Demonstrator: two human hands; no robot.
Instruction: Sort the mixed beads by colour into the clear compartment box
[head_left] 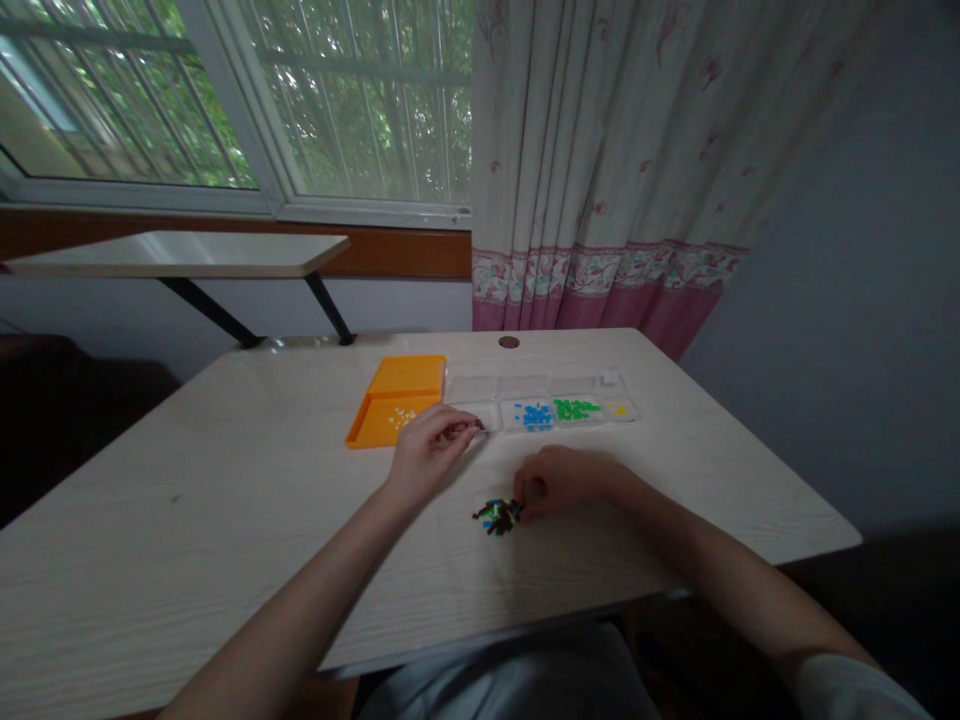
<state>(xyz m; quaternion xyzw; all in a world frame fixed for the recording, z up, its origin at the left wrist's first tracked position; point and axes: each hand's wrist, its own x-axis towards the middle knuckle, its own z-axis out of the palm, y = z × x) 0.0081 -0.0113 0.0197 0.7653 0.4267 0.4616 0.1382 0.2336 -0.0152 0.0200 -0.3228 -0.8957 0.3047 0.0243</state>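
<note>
Your forearms lead to right fingers nearly pinched together at the mixed bead pile on the table, any catch unclear, and left fingers curled by brown beads, hold uncertain, beside the clear box; beads look light, hard, slippery, best pinched by their sides.

Dim overall. Daylight enters through the barred window, upper left, with bright specks among the leaves. Pale sheen on the raised shelf. Soft shadow on the tabletop under the right hand. Left edge and lower right corner near black. Wide-angle stretch toward edges. Small coloured pieces look soft, detail smeared.
</note>
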